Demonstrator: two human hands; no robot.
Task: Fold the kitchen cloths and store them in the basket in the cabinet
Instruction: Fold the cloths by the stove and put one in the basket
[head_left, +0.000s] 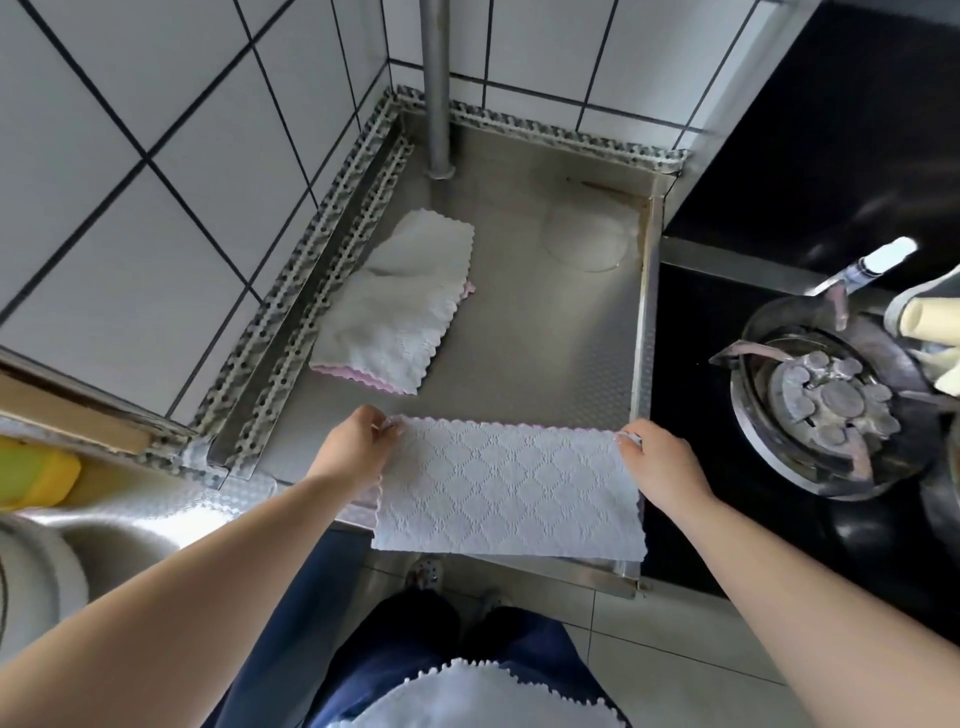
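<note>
No writing or brand shows anywhere. The white kitchen cloth (506, 488) is stretched between both hands at the front edge of the stainless tabletop (545, 332), its lower part hanging over the edge. It is thin microfibre with an embossed diamond weave, zigzag-cut edges and a pink rim along the top. The left hand (358, 447) pinches its upper left corner; the right hand (660, 462) pinches the upper right corner. A crumpled white cloth (400, 306) with pink underneath lies near the tiled wall (156, 156). A gas burner (826, 400) sits to the right.
</note>
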